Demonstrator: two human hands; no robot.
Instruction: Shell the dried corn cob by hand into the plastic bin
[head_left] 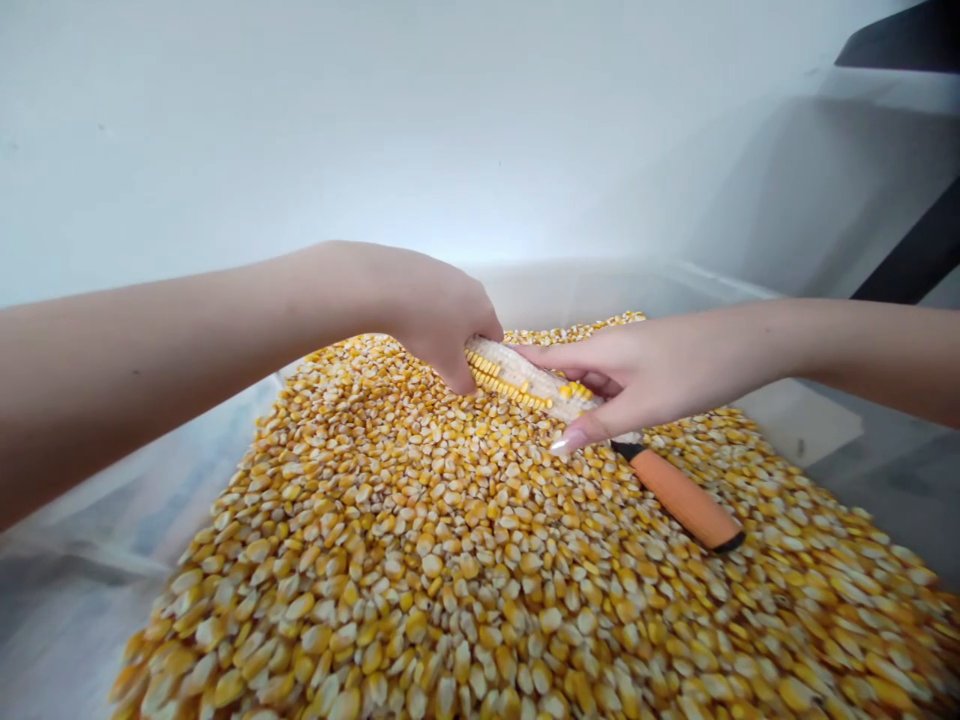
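Over a clear tub (697, 285) heaped with loose kernels (480, 570), a person shells a corn cob (525, 380), judging by its bare patches. The left hand (427, 310) clenches the far end; the right hand (652, 370) grasps the near end. An orange-handled tool (686, 500) lies just beside. Next comes twisting off the remaining rows.

Farm shed: bin (570, 285) of corn kernels (465, 560)

kernels (450, 560) yellow-gold; cob (517, 378) pale, yellow rows; tool handle (686, 500) orange, black ends
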